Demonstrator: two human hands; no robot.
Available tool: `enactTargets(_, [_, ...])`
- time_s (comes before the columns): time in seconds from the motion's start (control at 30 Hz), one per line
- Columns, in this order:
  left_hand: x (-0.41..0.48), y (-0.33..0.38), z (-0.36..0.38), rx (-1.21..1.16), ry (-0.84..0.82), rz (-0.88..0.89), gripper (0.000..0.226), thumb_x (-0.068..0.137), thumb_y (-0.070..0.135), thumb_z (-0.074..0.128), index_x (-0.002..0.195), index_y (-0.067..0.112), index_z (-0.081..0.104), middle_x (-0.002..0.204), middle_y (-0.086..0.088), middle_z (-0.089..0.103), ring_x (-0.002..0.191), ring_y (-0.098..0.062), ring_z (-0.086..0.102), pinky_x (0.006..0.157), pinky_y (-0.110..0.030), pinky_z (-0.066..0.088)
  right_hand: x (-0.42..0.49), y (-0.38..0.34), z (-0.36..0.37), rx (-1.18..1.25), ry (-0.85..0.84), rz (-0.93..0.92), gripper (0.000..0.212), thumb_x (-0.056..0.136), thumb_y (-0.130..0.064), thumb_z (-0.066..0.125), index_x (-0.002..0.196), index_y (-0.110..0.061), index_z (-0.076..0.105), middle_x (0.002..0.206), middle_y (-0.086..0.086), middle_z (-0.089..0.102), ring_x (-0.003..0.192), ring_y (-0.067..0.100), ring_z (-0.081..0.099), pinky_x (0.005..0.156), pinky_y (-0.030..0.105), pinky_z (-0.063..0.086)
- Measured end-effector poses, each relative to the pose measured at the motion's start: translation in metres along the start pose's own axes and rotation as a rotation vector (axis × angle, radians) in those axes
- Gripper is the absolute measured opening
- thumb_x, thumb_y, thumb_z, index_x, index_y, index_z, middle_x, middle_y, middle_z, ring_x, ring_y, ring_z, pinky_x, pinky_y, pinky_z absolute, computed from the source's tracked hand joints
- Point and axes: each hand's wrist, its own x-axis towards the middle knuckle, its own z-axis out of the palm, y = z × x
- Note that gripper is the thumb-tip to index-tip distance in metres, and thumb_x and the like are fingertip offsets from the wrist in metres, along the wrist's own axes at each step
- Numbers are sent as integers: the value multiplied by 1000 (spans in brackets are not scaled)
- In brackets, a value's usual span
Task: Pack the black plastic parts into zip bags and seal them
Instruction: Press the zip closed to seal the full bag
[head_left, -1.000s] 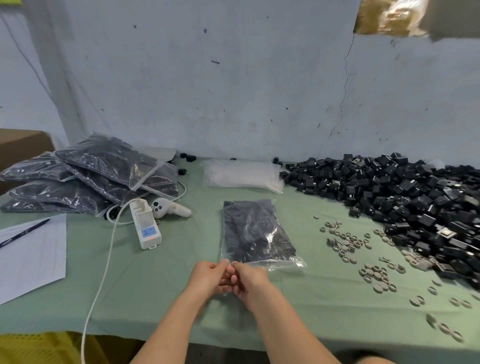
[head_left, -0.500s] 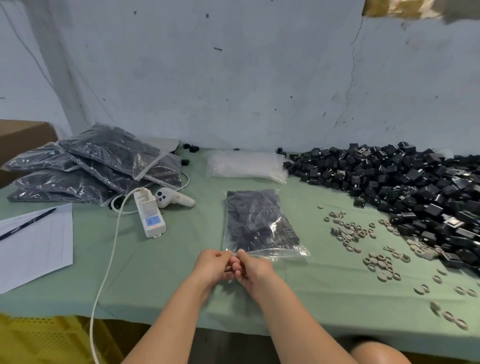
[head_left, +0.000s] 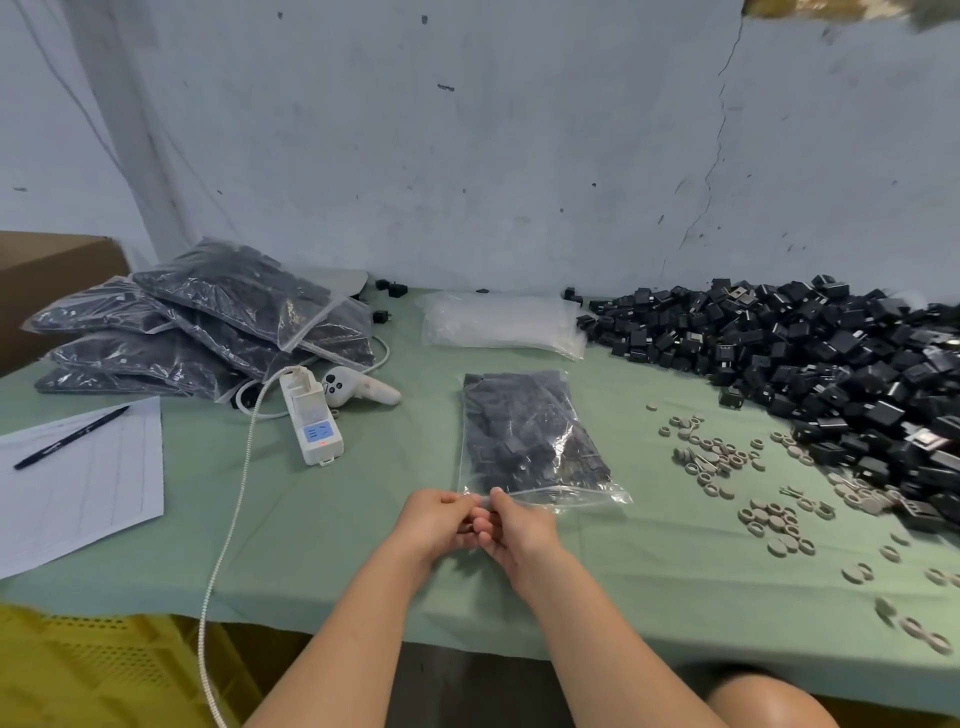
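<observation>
Beside zip bag, grey rings

We see a zip bag of clear, shiny plastic, full of crinkles and glints. The black parts in the pile look like hard plastic, some sides shiny. The table wears a soft, dull green cloth. The sheet is white paper. The power strip is smooth white plastic. The wall looks rough and cracked.
</observation>
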Motion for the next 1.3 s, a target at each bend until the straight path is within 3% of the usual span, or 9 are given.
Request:
enactTargets(0.27, [-1,3,1,-58,1,-48,22,98,3,53,95,-14,66,73,-15,69,61,-17,64,62,-24,60,3,0,-1,75,12,8,26,103,-5,51,78,1,55,49,7,61,35,9,55,37,18,48])
enactTargets(0.5, [1,6,5,-114,26,-69,22,97,3,56,83,-11,63,67,-15,68,49,-14,65,50,-22,57,9,0,-3,70,6,30,19,101,-2,52,84,3,58,66,13,64,40,10,59,39,19,49])
enactTargets(0.6, [0,8,3,-118,-7,-93,20,98,5,57,86,-8,66,64,-11,70,50,-11,67,50,-20,55,9,0,-3,60,-18,36,15,102,-2,50,97,7,62,69,12,64,38,8,60,40,18,49])
enactTargets(0.77, [0,8,1,-120,-20,-112,18,99,5,56,103,-11,65,80,-14,70,56,-10,69,53,-19,56,8,0,-3,56,-40,27,23,103,-4,49,115,11,62,73,12,63,37,6,59,42,17,50])
enactTargets(0.97, [1,8,4,-94,-10,-111,23,98,2,55,79,-2,67,61,-5,70,50,-7,66,53,-17,56,8,0,-4,70,-59,22,19,103,-4,50,89,5,60,70,11,62,37,7,58,43,17,51])
enactTargets(1.3, [7,5,4,-80,16,-110,17,96,4,58,85,-3,68,69,-8,70,51,-8,66,50,-16,54,12,1,-4,59,-45,36,19,103,-5,50,89,5,59,68,11,61,37,7,57,43,17,51])
